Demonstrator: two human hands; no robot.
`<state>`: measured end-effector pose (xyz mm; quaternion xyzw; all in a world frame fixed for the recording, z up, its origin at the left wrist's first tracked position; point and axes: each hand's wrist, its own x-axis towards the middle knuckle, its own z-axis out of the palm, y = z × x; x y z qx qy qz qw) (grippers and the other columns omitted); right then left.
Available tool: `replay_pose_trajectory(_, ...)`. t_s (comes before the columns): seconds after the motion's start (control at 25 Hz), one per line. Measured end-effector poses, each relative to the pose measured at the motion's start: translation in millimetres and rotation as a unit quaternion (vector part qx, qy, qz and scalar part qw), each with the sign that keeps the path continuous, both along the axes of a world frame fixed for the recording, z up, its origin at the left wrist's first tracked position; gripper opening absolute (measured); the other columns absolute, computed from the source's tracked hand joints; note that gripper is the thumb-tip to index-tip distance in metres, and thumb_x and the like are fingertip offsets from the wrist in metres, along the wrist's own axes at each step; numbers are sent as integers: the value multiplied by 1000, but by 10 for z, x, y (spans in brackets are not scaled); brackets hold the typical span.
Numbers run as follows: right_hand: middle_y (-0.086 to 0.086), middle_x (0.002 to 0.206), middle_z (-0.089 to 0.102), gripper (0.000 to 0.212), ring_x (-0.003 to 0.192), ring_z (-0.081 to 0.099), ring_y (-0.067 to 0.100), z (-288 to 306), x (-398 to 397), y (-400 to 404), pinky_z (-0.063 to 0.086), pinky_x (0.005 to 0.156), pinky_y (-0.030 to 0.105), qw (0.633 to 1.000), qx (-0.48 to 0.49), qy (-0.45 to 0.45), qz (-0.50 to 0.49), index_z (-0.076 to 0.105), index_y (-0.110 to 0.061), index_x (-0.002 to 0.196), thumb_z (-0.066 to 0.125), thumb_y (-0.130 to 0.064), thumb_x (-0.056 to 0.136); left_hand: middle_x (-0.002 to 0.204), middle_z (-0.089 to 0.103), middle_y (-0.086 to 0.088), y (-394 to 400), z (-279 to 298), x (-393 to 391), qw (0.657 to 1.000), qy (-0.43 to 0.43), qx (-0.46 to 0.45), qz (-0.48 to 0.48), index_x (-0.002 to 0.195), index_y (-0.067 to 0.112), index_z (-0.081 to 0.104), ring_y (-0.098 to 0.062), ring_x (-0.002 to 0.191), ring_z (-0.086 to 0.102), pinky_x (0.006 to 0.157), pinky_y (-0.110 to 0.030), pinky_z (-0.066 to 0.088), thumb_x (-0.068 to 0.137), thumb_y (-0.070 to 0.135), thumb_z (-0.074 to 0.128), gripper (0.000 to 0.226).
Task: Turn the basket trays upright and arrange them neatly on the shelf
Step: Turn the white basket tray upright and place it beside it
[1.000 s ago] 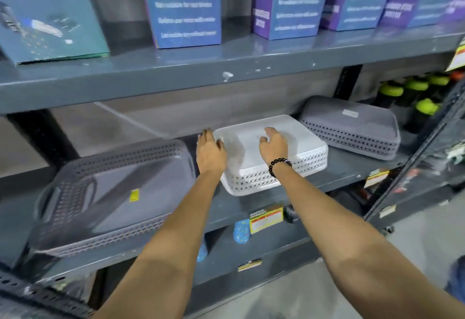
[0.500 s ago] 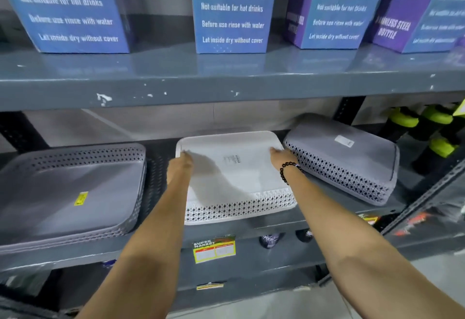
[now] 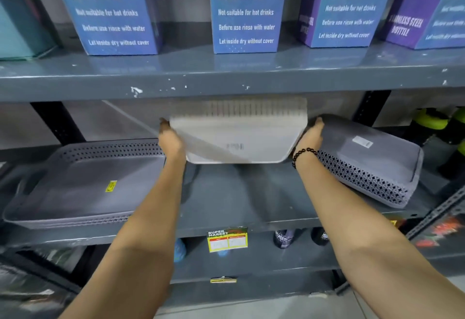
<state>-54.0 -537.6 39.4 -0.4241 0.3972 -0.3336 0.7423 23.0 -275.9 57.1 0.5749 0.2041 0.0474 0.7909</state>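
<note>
A white basket tray is lifted off the middle shelf and tilted, its flat underside facing me and its perforated wall blurred at the top. My left hand grips its left side and my right hand, with a black bead bracelet on the wrist, grips its right side. A stack of grey basket trays sits upright on the left of the shelf. Another grey basket tray lies upside down on the right, close to my right hand.
The upper shelf hangs close above the lifted tray and carries several blue and purple boxes. Green-capped bottles stand at the far right. A yellow price tag is on the shelf edge, with items on the shelf below.
The white tray lay upside down on the shelf with my hands at its sides. Both hands have since lifted it and tipped it up, underside toward me.
</note>
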Motion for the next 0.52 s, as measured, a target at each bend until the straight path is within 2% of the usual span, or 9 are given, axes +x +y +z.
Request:
replay_pose_trajectory(0.08, 4, 98, 63, 48, 95, 63, 27, -156, -118, -33, 52, 90, 41, 999, 31, 15, 42, 56, -17, 80, 48, -64, 74, 88, 65, -3, 155, -108, -39, 999, 30, -24, -27, 81, 17, 62, -24, 82, 58, 68, -32, 47, 92, 48, 41, 39)
replay_pose_trajectory(0.12, 5, 97, 65, 50, 95, 66, 28, -282, -165, -70, 52, 91, 43, 996, 38, 32, 73, 60, -18, 83, 51, -65, 71, 91, 68, -5, 220, -179, -74, 998, 44, -23, -47, 80, 17, 62, -26, 86, 60, 69, -35, 50, 89, 48, 46, 36)
replay_pose_trajectory(0.16, 6, 97, 67, 50, 96, 67, 29, -382, -220, -102, 52, 92, 45, 992, 26, 61, 104, 63, -18, 88, 55, -64, 70, 105, 69, -10, 272, -269, -96, 996, 64, -8, -69, 92, 12, 65, -29, 95, 62, 77, -40, 51, 87, 45, 51, 36)
replay_pose_trajectory(0.24, 9, 107, 67, 57, 103, 65, 29, -473, -360, -86, 50, 96, 43, 982, -3, 132, 133, 65, -11, 110, 62, -52, 71, 123, 61, -18, 326, -412, -213, 983, 106, 130, -75, 120, -1, 57, -34, 112, 58, 94, -43, 46, 88, 36, 57, 48)
replay_pose_trajectory(0.28, 7, 110, 64, 59, 104, 63, 29, -517, -415, -71, 49, 95, 39, 975, -24, 174, 134, 61, -5, 117, 64, -45, 73, 123, 61, -21, 331, -468, -297, 966, 106, 221, -84, 120, -4, 58, -36, 113, 58, 94, -43, 46, 90, 30, 57, 46)
replay_pose_trajectory(0.36, 10, 101, 58, 45, 96, 61, 30, -558, -473, -14, 49, 85, 35, 949, -101, 262, 146, 58, 4, 120, 58, -23, 84, 113, 66, -28, 312, -558, -452, 924, 76, 359, -104, 111, -5, 65, -41, 104, 62, 87, -43, 50, 92, 14, 53, 29)
replay_pose_trajectory(0.4, 16, 100, 61, 37, 92, 62, 33, -578, -483, 8, 50, 81, 35, 932, -144, 297, 153, 60, 6, 117, 51, -13, 87, 109, 67, -29, 297, -584, -518, 907, 61, 403, -106, 107, -4, 68, -42, 100, 63, 83, -43, 52, 92, 4, 49, 25)
replay_pose_trajectory(0.44, 20, 105, 65, 33, 96, 62, 36, -584, -504, 35, 50, 82, 36, 921, -176, 313, 153, 64, 6, 114, 47, -6, 89, 106, 68, -30, 288, -610, -558, 897, 58, 427, -96, 104, -4, 69, -42, 97, 64, 80, -42, 53, 90, -2, 46, 26)
replay_pose_trajectory(0.52, 24, 116, 66, 31, 110, 60, 39, -580, -531, 66, 49, 93, 39, 913, -207, 319, 146, 66, 6, 111, 44, -1, 89, 102, 69, -28, 277, -635, -591, 889, 68, 446, -74, 100, -3, 68, -42, 93, 66, 77, -42, 54, 88, -7, 44, 27)
